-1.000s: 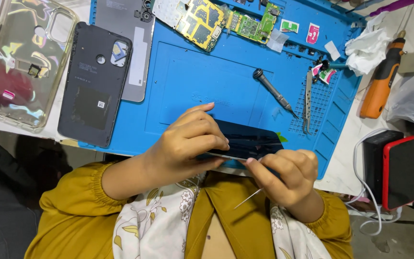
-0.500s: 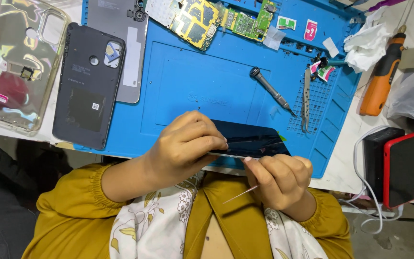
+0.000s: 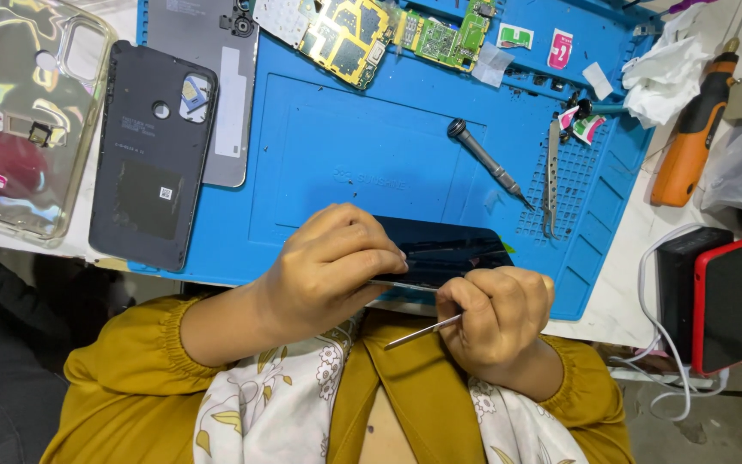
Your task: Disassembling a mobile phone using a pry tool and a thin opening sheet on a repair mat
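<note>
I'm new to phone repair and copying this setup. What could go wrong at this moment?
The left hand holds the dark phone screen at the near edge of the blue mat, partly over the lap, so it might drop. The right hand works a thin metal tool at its edge; a slip could crack the glass or jab the left hand's fingers.

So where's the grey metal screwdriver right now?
Head view: the grey metal screwdriver lies unheld on the blue work mat, right of centre, beside the steel tweezers.
</note>
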